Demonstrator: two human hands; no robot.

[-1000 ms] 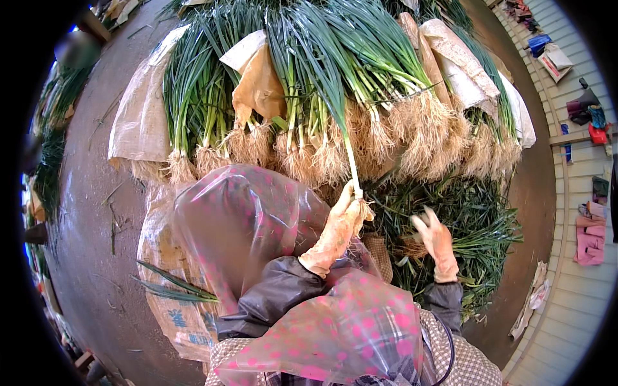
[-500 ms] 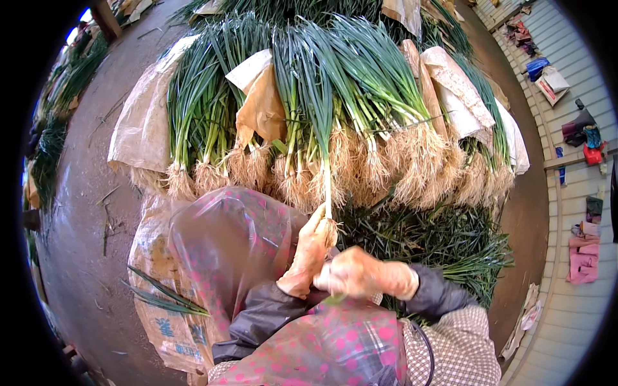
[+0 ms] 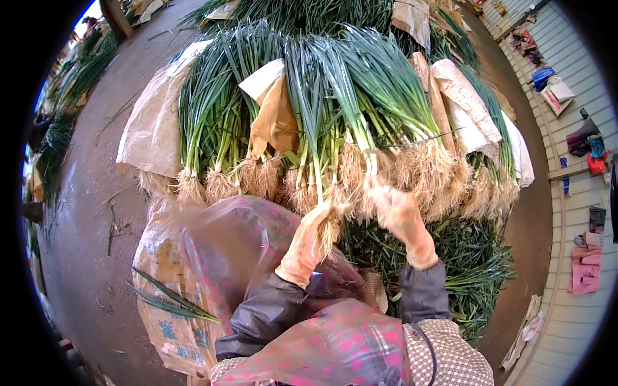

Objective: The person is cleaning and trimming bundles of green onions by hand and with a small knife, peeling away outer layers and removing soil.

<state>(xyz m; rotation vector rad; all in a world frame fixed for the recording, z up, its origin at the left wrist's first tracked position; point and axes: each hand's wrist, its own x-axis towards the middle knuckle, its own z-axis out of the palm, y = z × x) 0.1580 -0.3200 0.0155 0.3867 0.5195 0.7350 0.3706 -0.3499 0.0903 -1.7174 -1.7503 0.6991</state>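
My left hand (image 3: 302, 248), in a stained pale glove, is closed round the rooted base of a leek (image 3: 320, 190), whose long green leaves extend up over the heap. My right hand (image 3: 402, 222), also gloved and blurred, is at the white base of another leek (image 3: 371, 164) to the right; I cannot tell whether its fingers grip it. Bundles of leeks (image 3: 212, 128) lie in rows, pale roots toward me. Dark loose leaves (image 3: 470, 276) lie under my hands. Pink-dotted clear plastic (image 3: 244, 231) covers my lap.
Sacking (image 3: 148, 116) wraps bundles at both sides, and a printed sack (image 3: 167, 328) lies at lower left. More leeks (image 3: 84, 71) lie across the brown floor (image 3: 84, 225). At right, clothes (image 3: 586, 264) and bags rest along a pale ribbed metal surface (image 3: 547, 32) with a rail.
My right hand came down beside my left, then moved up and rightward to another leek's base. My left hand still holds its leek, slightly lower than a second ago.
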